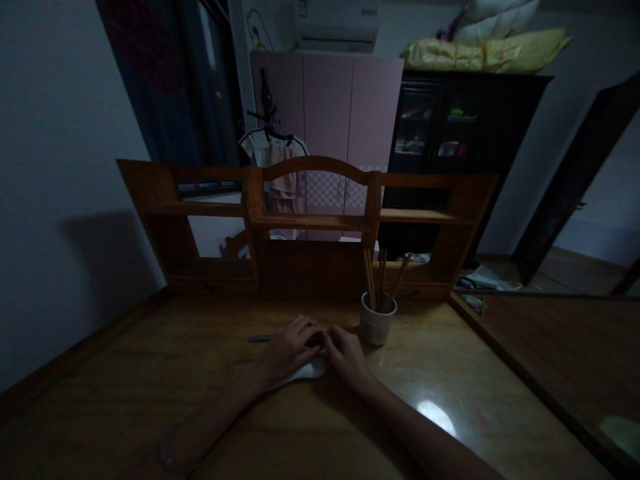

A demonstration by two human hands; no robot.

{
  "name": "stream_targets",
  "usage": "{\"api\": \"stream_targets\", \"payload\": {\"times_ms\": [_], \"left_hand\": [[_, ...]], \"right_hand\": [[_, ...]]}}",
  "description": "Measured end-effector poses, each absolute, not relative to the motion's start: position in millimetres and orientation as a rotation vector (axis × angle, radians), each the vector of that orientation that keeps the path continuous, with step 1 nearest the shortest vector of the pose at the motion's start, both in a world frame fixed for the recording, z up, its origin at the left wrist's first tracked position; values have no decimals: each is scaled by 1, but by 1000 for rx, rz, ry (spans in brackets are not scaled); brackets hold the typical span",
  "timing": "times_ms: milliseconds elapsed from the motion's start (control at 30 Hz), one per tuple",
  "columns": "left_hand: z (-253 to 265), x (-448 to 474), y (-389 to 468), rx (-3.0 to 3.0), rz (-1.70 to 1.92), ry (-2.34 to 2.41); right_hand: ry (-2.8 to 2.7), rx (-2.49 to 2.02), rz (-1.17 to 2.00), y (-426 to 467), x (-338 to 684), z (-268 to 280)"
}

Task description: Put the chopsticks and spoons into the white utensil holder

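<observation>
My left hand rests low over the desk with its fingers bent toward the right. My right hand meets it fingertip to fingertip, thumb and index finger pinched together. Whatever lies between the fingertips is dark and too small to make out. Under and in front of the left hand lies a white spoon, its bowl to the right and its handle partly covered by the wrist. A slim grey handle sticks out to the left behind the left hand; its other end is hidden.
A pale holder with several chopsticks stands just right of my right hand. The wooden shelf unit runs along the back of the desk. A wall borders the left side. The room is dim.
</observation>
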State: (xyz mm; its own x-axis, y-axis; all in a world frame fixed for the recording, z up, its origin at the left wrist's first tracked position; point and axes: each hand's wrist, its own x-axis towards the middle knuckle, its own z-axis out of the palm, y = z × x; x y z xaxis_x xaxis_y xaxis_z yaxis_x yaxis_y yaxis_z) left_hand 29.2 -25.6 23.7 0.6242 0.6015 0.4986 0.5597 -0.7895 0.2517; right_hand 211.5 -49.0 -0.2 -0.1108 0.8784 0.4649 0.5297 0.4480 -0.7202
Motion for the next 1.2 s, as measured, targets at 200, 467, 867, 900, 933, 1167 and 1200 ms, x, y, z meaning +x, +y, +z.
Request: {"api": "stream_targets", "payload": {"times_ms": [200, 467, 867, 900, 933, 1167, 1200], "left_hand": [[22, 26, -19, 2700, 1002, 1063], [16, 17, -9, 2727, 1014, 1064], [21, 19, -15, 2715, 1041, 1055], [21, 19, -15, 2711, 1037, 1048], [22, 19, -16, 2703, 1034, 1043], [21, 20, -18, 2637, 1015, 1083], [20, 20, -18, 2634, 1012, 1090]], "right_hand": [[-1634, -1263, 462, -48, 215, 1], [-1535, -1294, 445, -43, 219, -1], [-1581, -1196, 470, -50, 219, 7], [-1587, -1187, 464, -50, 218, 8], [-1593, -1181, 458, -50, 218, 8], [-1644, -1176, 440, -49, 216, 7], [-1645, -1176, 445, -50, 216, 8]]}}
